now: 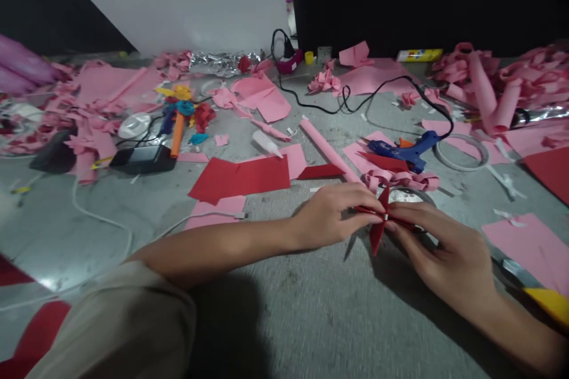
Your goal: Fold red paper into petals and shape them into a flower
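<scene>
Sleeve: a rolled sleeve (128,320) is filling the lower left corner, the left forearm reaching out of it.
Near floor: grey floor (306,308) is stretching between the forearms, giving them room on the near side; shadows are falling across it.
Right edge: a yellow-ended tool (546,302) is lying just beyond the right forearm, crowding that side, with a pink sheet (533,246) spreading behind it.
Left hand: the left hand (333,216) is pinching, thumb and fingertips closing on one arm of the red piece.
Right hand: the right hand (448,254) is pinching the opposite arm, its fingertips nearly meeting the left's.
Red piece: the red piece (379,233) is sitting between both hands, two points sticking out up and down.
Beyond the hands: a pink chain (400,179) and a glue gun (406,150) are lying close, limiting forward room; a pink tube (329,150) is slanting toward the left hand.
Left middle: a red sheet (249,177) is overlapping pink paper.
Far edge: white (186,0) and black panels (427,6) are closing off the back, scraps heaping along them.
</scene>
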`<action>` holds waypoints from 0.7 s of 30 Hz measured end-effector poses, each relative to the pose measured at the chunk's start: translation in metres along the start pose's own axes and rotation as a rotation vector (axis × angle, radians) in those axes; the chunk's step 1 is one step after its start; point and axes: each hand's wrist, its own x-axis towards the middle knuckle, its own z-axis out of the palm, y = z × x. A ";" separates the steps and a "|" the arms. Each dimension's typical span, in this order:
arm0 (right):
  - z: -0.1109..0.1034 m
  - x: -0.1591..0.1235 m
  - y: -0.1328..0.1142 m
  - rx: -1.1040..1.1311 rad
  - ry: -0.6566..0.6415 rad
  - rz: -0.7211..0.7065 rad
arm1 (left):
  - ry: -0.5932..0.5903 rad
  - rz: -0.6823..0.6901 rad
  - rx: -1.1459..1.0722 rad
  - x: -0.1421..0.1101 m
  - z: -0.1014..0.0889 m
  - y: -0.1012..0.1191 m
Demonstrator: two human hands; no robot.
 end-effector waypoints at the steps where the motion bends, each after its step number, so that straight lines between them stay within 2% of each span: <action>1: 0.000 0.000 0.000 -0.002 0.001 -0.002 | 0.006 0.010 0.003 0.000 0.000 0.000; 6: 0.000 0.001 0.000 -0.005 -0.022 -0.004 | 0.011 0.038 0.000 0.000 0.001 -0.002; 11: 0.000 0.002 0.000 -0.012 -0.008 -0.001 | -0.001 0.011 0.010 -0.001 -0.001 -0.003; 14: 0.000 0.004 -0.002 0.014 0.000 0.015 | 0.046 0.018 0.049 -0.002 0.001 0.003; 17: 0.000 0.005 -0.005 0.035 -0.013 0.051 | 0.142 0.043 0.090 0.002 0.002 0.013; 19: 0.000 0.006 -0.006 0.047 -0.035 0.052 | 0.220 0.013 0.065 0.012 -0.009 0.018; 21: 0.001 0.006 -0.006 0.058 -0.069 0.040 | 0.280 -0.068 0.000 0.025 -0.036 0.022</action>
